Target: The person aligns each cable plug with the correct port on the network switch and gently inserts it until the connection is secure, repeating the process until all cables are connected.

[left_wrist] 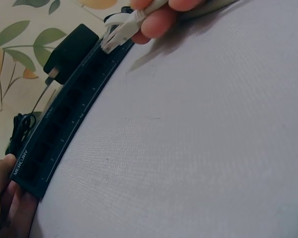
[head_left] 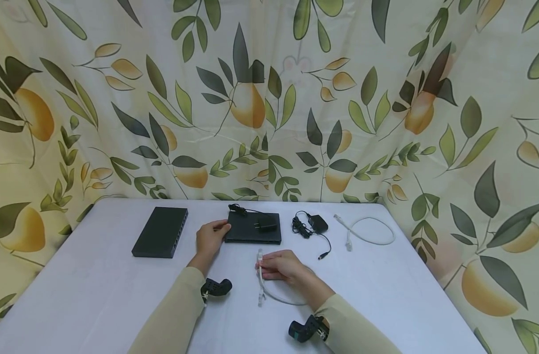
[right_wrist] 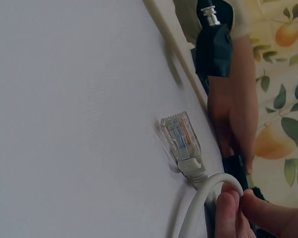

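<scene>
My left hand (head_left: 209,241) holds the left end of a black network switch (head_left: 245,235), thumb on top and fingers along its side. In the left wrist view the switch's front (left_wrist: 64,116) shows a row of numbered ports and the word MERCURY. A black power adapter (head_left: 266,223) with its cord lies on top of it. Nearer the table's front, my right hand (head_left: 287,265) pinches a light grey network cable (head_left: 280,298) just behind one plug (head_left: 260,254). The cable loops back, and its other clear plug (right_wrist: 180,136) lies close over the white tabletop.
A second black switch box (head_left: 160,232) lies to the left. On the right are another black power adapter (head_left: 317,223) with a bundled cord and a second light grey network cable (head_left: 384,242). A patterned curtain (head_left: 269,162) stands behind the white table (head_left: 97,295).
</scene>
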`<state>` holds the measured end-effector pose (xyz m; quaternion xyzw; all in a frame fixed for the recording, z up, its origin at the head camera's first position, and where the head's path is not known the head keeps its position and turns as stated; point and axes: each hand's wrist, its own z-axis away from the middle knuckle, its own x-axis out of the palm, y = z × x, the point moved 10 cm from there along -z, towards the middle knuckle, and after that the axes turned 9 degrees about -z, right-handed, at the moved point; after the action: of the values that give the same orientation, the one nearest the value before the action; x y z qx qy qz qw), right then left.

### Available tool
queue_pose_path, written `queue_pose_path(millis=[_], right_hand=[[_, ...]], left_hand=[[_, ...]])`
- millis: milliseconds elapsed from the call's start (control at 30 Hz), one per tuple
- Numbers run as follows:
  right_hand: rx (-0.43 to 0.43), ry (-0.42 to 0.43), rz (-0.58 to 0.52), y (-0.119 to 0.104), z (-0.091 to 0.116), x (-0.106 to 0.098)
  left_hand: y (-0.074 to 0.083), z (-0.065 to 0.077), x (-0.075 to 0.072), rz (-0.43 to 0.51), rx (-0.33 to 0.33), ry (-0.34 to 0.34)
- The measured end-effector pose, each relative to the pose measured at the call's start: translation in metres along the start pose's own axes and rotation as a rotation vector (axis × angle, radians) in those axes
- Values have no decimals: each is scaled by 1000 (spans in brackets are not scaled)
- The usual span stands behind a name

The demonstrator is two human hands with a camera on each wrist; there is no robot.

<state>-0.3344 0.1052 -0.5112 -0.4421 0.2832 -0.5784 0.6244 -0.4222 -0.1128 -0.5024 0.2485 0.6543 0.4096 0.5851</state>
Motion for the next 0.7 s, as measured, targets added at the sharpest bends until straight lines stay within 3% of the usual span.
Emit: queue_pose_path(millis=[433,700], right_hand=[[-26,19,30,-1,-12,21],[-47,24,65,-2,-17,31]], left_hand=[[1,1,0,-13,-5,0],[3,1,-2,0,26,29]])
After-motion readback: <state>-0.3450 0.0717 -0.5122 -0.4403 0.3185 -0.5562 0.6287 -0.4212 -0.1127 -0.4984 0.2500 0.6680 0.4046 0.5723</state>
